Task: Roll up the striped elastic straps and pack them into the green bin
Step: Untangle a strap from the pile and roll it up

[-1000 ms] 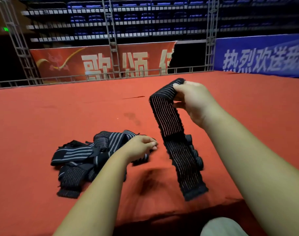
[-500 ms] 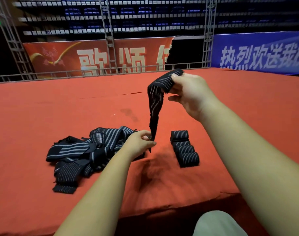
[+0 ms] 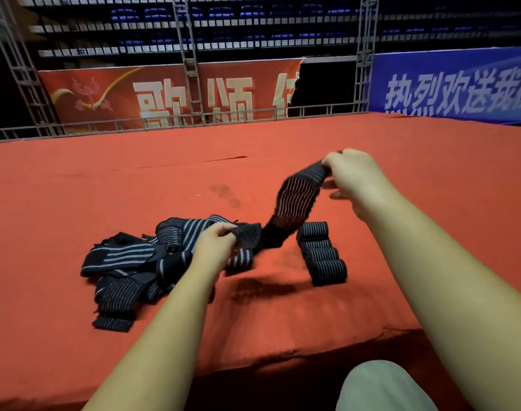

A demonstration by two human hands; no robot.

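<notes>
A black striped elastic strap [image 3: 294, 203] stretches in the air between my two hands. My right hand [image 3: 354, 176] grips its far upper end. My left hand [image 3: 216, 241] pinches its near lower end just above the red surface. A loose pile of unrolled striped straps [image 3: 128, 262] lies left of my left hand. Several rolled straps [image 3: 321, 253] lie in a row on the surface below my right hand. No green bin is in view.
The work surface is a large red carpeted platform [image 3: 75, 188] whose near edge drops off in front of my knee [image 3: 377, 387]. Metal railing, trusses and red and blue banners stand beyond its far edge.
My right hand lowered its end of the strap and moved right. My left hand, which had taken the lower end, pulled it left, so the strap now slants between the hands.
</notes>
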